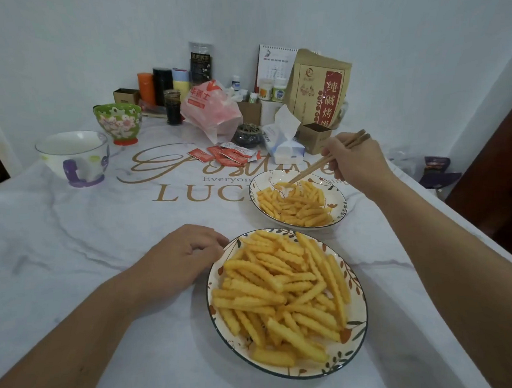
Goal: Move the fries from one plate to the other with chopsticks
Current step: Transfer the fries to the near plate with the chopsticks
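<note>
Two floral-rimmed plates hold crinkle-cut fries. The near plate [354, 337] is heaped with fries [283, 292]. The far plate [266, 179] carries a smaller pile of fries [295, 206] on its near side. My right hand [357, 161] grips a pair of wooden chopsticks [322, 163], whose tips reach down to a fry [282, 185] at the far plate's back. My left hand [181, 255] rests on the table with its fingers loosely curled, and its fingertips touch the near plate's left rim.
A white mug [73, 155] and a green floral bowl [118, 120] stand at the far left. Red sauce packets [230, 154], a tissue pack [284, 142], a pink bag [212, 109], bottles and a brown paper bag [321, 87] crowd the back. The table's right edge drops off beside my right arm.
</note>
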Demonstrator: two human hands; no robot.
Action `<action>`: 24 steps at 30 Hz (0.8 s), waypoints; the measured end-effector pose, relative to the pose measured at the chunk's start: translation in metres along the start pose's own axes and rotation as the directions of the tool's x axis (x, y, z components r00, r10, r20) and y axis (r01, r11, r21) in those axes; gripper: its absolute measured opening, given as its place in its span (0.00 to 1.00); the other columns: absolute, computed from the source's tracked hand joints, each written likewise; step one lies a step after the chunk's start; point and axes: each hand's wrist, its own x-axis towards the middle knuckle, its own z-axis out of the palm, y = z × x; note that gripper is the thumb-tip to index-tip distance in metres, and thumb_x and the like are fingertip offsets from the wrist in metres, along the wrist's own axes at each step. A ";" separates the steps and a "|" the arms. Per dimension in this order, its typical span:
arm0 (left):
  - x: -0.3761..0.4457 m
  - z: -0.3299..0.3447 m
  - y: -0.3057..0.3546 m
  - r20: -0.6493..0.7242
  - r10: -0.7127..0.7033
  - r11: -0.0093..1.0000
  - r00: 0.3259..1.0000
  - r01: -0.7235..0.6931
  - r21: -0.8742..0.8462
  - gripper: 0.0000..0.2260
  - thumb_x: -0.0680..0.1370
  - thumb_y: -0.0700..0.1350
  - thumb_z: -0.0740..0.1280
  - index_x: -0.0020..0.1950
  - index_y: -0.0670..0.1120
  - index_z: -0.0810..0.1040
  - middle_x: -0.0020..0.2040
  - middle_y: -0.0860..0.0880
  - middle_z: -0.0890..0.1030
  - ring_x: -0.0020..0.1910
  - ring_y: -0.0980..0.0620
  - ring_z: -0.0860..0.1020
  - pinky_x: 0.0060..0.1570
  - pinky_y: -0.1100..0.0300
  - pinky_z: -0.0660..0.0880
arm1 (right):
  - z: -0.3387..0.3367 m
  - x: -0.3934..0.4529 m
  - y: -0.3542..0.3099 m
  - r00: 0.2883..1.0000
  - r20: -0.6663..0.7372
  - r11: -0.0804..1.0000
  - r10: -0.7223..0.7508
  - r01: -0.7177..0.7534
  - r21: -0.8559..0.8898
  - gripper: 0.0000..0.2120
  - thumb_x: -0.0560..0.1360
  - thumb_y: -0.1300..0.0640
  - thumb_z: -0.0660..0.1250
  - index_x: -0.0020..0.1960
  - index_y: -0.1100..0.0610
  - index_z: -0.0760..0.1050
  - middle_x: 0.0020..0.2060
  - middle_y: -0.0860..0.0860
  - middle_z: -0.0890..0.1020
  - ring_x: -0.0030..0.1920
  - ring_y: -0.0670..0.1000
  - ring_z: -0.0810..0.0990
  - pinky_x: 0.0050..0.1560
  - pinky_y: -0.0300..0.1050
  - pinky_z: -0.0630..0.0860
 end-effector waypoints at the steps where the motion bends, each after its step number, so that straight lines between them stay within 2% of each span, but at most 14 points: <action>1: 0.000 0.000 0.000 0.002 0.003 1.000 1.000 -0.003 0.011 0.12 0.83 0.45 0.66 0.50 0.55 0.90 0.51 0.77 0.78 0.58 0.76 0.72 0.55 0.74 0.66 | 0.002 0.003 0.002 1.000 -0.015 1.000 0.009 -0.009 0.019 0.15 0.81 0.55 0.62 0.40 0.59 0.81 0.31 0.55 0.79 0.27 0.48 0.74 0.28 0.40 0.72; 4: 0.001 0.000 -0.002 0.005 -0.001 1.000 1.000 0.001 0.016 0.12 0.83 0.45 0.66 0.50 0.56 0.90 0.51 0.77 0.77 0.59 0.76 0.71 0.55 0.74 0.66 | 0.007 0.006 0.007 0.993 -0.103 0.993 0.052 -0.041 0.109 0.24 0.85 0.46 0.58 0.41 0.61 0.80 0.31 0.53 0.78 0.28 0.46 0.75 0.29 0.39 0.72; 7: 0.000 0.000 -0.001 0.006 0.010 1.000 1.000 -0.011 0.012 0.12 0.83 0.45 0.66 0.51 0.55 0.90 0.51 0.78 0.77 0.58 0.77 0.72 0.54 0.73 0.67 | 0.005 0.001 0.013 0.971 -0.200 0.972 0.134 -0.090 0.216 0.26 0.85 0.42 0.56 0.38 0.57 0.79 0.32 0.52 0.79 0.31 0.47 0.76 0.34 0.43 0.74; 11: -0.003 -0.001 0.005 0.029 0.061 0.998 0.998 -0.062 0.012 0.15 0.84 0.42 0.64 0.48 0.50 0.90 0.51 0.74 0.79 0.53 0.78 0.74 0.48 0.79 0.69 | -0.020 -0.021 -0.001 0.922 -0.295 0.885 0.251 -0.094 0.457 0.27 0.86 0.42 0.55 0.38 0.58 0.78 0.25 0.49 0.76 0.26 0.47 0.74 0.29 0.41 0.71; 13: -0.002 -0.002 0.005 0.031 0.057 0.998 0.998 -0.057 0.017 0.16 0.84 0.43 0.64 0.45 0.56 0.90 0.51 0.75 0.79 0.55 0.78 0.73 0.48 0.80 0.67 | -0.037 -0.035 -0.009 0.923 -0.295 0.824 0.247 -0.040 0.565 0.28 0.86 0.43 0.56 0.37 0.59 0.78 0.24 0.51 0.75 0.25 0.48 0.72 0.27 0.42 0.68; 15: -0.001 -0.001 0.004 0.027 0.044 0.999 0.999 -0.044 0.005 0.17 0.83 0.43 0.65 0.44 0.60 0.88 0.50 0.75 0.79 0.55 0.77 0.74 0.47 0.83 0.66 | -0.054 -0.052 -0.014 0.940 -0.260 0.780 0.221 -0.010 0.626 0.29 0.86 0.43 0.56 0.34 0.58 0.78 0.25 0.53 0.74 0.25 0.49 0.70 0.27 0.41 0.66; 18: -0.002 0.001 0.005 0.005 0.063 0.998 0.998 -0.063 -0.024 0.17 0.83 0.39 0.65 0.43 0.54 0.90 0.48 0.73 0.81 0.52 0.76 0.76 0.45 0.83 0.67 | -0.077 -0.077 -0.018 0.975 -0.130 0.727 0.182 -0.044 0.685 0.29 0.86 0.45 0.57 0.31 0.57 0.76 0.27 0.53 0.74 0.26 0.49 0.69 0.26 0.39 0.62; 21: -0.005 0.003 0.009 0.017 0.070 0.996 0.997 -0.069 -0.050 0.14 0.83 0.36 0.64 0.47 0.44 0.90 0.43 0.74 0.82 0.47 0.76 0.78 0.44 0.82 0.69 | -0.090 -0.095 -0.021 0.989 0.074 0.795 0.128 -0.147 0.588 0.26 0.85 0.47 0.58 0.34 0.60 0.75 0.26 0.54 0.71 0.25 0.50 0.66 0.24 0.39 0.61; 23: -0.004 0.003 0.007 0.008 0.073 0.997 0.997 -0.072 -0.024 0.14 0.83 0.37 0.65 0.48 0.45 0.90 0.46 0.73 0.82 0.48 0.77 0.77 0.45 0.82 0.69 | -0.091 -0.100 -0.021 0.985 0.143 0.861 0.100 -0.158 0.483 0.26 0.85 0.48 0.59 0.34 0.61 0.76 0.25 0.55 0.69 0.25 0.50 0.65 0.24 0.39 0.62; 24: -0.004 0.003 0.007 -0.001 0.072 0.997 0.997 -0.072 -0.012 0.14 0.83 0.38 0.65 0.48 0.46 0.90 0.47 0.72 0.82 0.49 0.77 0.77 0.45 0.82 0.68 | -0.091 -0.101 -0.022 0.987 0.132 0.873 0.096 -0.148 0.465 0.25 0.85 0.48 0.60 0.34 0.60 0.77 0.25 0.55 0.69 0.25 0.50 0.65 0.24 0.40 0.62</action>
